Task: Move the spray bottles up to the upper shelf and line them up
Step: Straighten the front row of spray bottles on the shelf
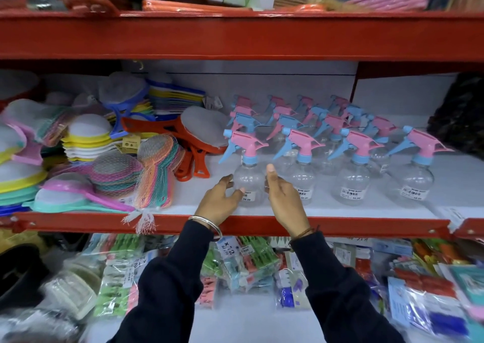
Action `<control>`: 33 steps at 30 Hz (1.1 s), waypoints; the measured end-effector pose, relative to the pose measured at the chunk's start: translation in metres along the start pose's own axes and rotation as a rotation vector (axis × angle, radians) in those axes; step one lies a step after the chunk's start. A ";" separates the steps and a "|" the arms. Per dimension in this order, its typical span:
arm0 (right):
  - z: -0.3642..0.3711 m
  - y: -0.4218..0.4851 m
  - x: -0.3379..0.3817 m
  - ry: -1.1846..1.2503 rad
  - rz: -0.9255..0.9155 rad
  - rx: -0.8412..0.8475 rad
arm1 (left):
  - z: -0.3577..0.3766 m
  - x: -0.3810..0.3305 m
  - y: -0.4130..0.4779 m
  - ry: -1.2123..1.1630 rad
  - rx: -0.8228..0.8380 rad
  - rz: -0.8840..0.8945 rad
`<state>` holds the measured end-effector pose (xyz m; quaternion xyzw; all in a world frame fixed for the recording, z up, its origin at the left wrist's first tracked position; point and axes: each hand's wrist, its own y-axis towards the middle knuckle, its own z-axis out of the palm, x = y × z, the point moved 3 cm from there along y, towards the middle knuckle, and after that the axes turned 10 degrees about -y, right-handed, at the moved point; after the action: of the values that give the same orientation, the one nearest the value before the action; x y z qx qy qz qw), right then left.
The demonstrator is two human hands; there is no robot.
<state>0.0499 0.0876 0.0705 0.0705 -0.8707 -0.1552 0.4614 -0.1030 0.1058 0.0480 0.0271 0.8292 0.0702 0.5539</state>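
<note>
Several clear round spray bottles (354, 177) with pink and blue trigger heads stand in rows on the white middle shelf (445, 185), nozzles pointing left. My two hands flank the front-left bottle (249, 177), which stands upright on the shelf. My left hand (218, 201) has its fingertips against the bottle's left side and its thumb at the front. My right hand (282, 198) is at the bottle's right side, thumb raised, between it and the neighbouring bottle (303, 175). Neither hand is closed around anything.
Stacked strainers and netted scrubbers (115, 175) crowd the shelf's left half, close to the bottles. The red beam of the shelf above (235, 36) carries rolled mats. Below the red front rail (340, 224) lie packets of clothes pegs (251, 266). A dark bundle (458, 117) sits far right.
</note>
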 end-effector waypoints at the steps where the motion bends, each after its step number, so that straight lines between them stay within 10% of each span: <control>1: -0.003 -0.002 0.000 0.030 -0.005 -0.008 | 0.000 0.000 0.000 0.021 -0.023 -0.002; 7: -0.045 -0.020 -0.030 0.285 -0.064 -0.354 | 0.020 -0.023 -0.039 -0.080 -0.505 0.353; 11: -0.073 -0.009 -0.045 0.281 0.016 -0.301 | 0.068 -0.049 -0.047 -0.111 -0.234 0.493; 20: -0.087 0.010 -0.057 0.129 0.084 -0.054 | 0.108 -0.045 0.001 0.198 0.156 0.125; 28: -0.097 0.005 -0.066 0.199 0.037 -0.052 | 0.113 -0.051 -0.014 0.151 -0.015 0.144; 33: -0.135 -0.014 -0.092 0.309 -0.067 -0.427 | 0.140 -0.087 -0.048 -0.016 -0.331 0.536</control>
<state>0.2132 0.0712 0.0647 0.0233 -0.7344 -0.3381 0.5881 0.0615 0.0597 0.0679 0.1545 0.7656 0.3474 0.5189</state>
